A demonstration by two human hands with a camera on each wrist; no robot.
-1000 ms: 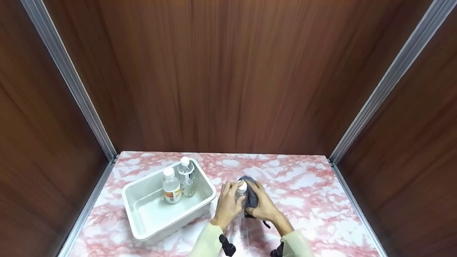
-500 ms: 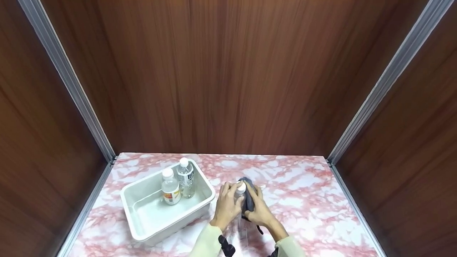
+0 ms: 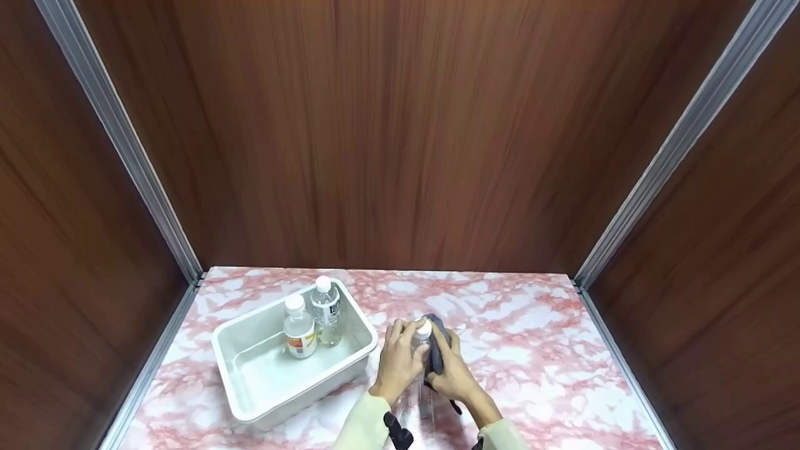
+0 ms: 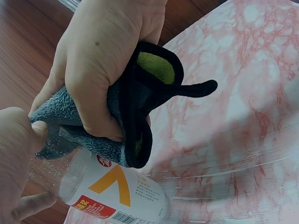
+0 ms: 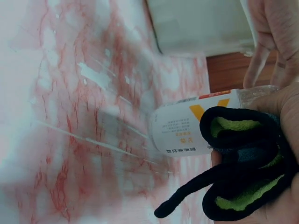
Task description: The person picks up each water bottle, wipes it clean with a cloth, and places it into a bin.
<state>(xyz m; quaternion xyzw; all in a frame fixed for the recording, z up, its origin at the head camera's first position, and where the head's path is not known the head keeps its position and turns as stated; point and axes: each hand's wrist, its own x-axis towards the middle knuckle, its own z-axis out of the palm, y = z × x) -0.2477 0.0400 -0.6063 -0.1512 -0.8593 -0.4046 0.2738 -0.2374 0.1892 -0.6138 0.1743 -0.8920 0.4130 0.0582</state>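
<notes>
My left hand (image 3: 397,361) grips a clear plastic bottle by its upper part, close to the white cap (image 3: 424,329). The bottle (image 4: 117,186) has a white label with a yellow V shape and a red patch, seen in both wrist views. In my right hand (image 3: 456,375) is a folded blue-grey cloth (image 4: 60,109) with black edging, a green inner side and a black loop. The cloth (image 5: 243,154) lies against the bottle's right side in the head view. Fingers and cloth hide much of the bottle's upper part.
A white plastic tub (image 3: 269,378) stands to the left on the pink-and-white marbled table (image 3: 531,350). Inside it are two white-capped bottles, a shorter one (image 3: 301,331) and a taller one (image 3: 326,312). Brown wood-grain panels (image 3: 400,156) rise behind and at both sides.
My right hand and the cloth have shifted slightly left and toward me around the bottle, and less of the cloth shows. The left hand keeps its grip in nearly the same place.
</notes>
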